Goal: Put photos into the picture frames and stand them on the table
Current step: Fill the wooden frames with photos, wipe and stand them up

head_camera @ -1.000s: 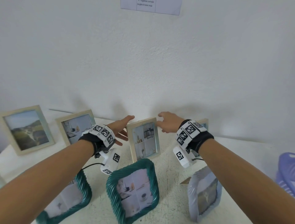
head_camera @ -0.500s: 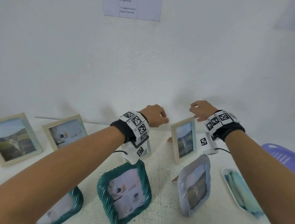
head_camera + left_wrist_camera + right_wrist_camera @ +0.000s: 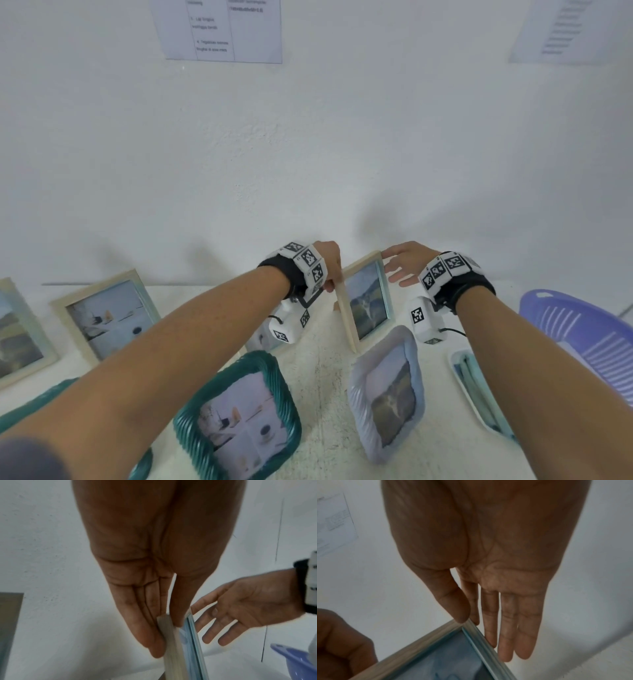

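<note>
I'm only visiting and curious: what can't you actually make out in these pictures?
- Wall notice, head view: print too small and blurred; top cut off.
- Wooden frame stand: hidden behind it in every view.
- Small frame, head view: mostly behind the left hand's wrist camera.
- Teal frame: covered by the forearm.

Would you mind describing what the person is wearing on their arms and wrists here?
Both forearms are bare, with no sleeves. Each wrist carries a black strap ringed by white blocks printed with black square markers. Under each wrist hangs a small white camera box bearing similar markers, with a thin black cable. The hands wear no gloves.
</note>
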